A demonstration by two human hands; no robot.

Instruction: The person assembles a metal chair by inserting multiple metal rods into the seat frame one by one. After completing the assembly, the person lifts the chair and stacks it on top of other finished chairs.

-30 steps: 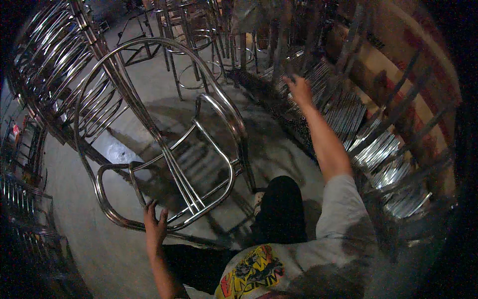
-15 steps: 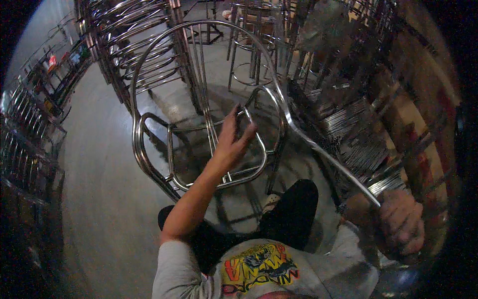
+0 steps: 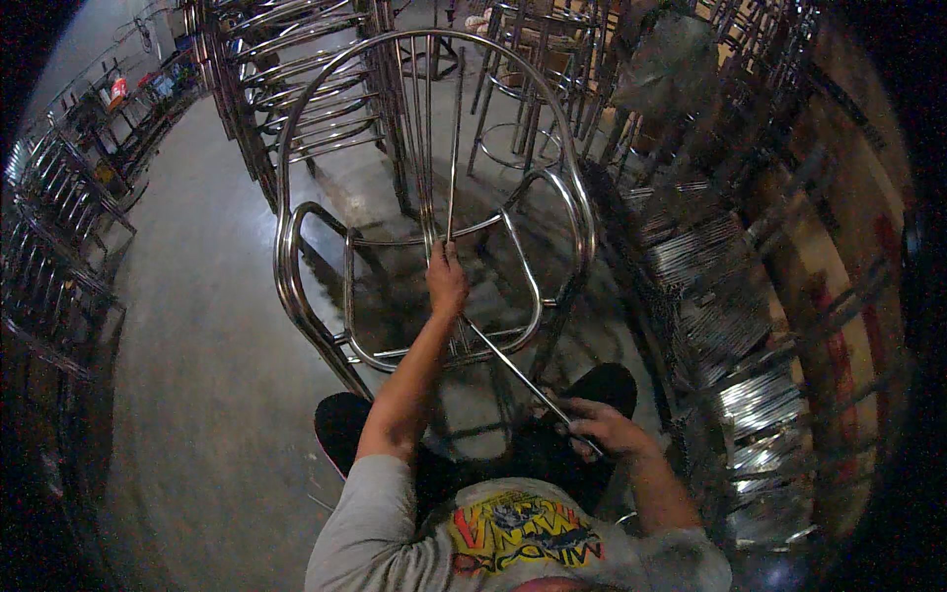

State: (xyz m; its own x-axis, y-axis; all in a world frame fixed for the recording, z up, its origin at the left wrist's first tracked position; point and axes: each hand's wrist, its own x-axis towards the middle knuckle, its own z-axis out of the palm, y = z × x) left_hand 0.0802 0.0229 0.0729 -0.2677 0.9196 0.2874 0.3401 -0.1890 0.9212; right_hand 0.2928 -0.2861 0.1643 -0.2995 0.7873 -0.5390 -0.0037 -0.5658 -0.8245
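A shiny metal chair frame (image 3: pixel 284 259) stands in front of me, with a tall rounded back hoop and a rounded seat ring. My left hand (image 3: pixel 447 281) is closed around a thin metal rod (image 3: pixel 523 377) over the seat ring. Fingers of my right hand (image 3: pixel 607 430) grip the rod's lower end, close to my right knee. Above my left hand, a thin bar (image 3: pixel 456 138) rises inside the hoop; whether it is the same piece as the rod is hidden by the hand. Upright bars (image 3: pixel 419 148) stand just left of it, running up to the hoop's top.
Stacked metal frames (image 3: pixel 306 84) stand behind the chair frame, and stools (image 3: pixel 518 128) with ring footrests behind to the right. Bundles of shiny metal pieces (image 3: pixel 764 414) lie along the right side. More metal frames (image 3: pixel 59 217) line the left edge of the grey floor (image 3: pixel 197 355).
My right hand has come inward from the far right with the rod. My left hand, open before, has closed around the rod. The view has shifted slightly.
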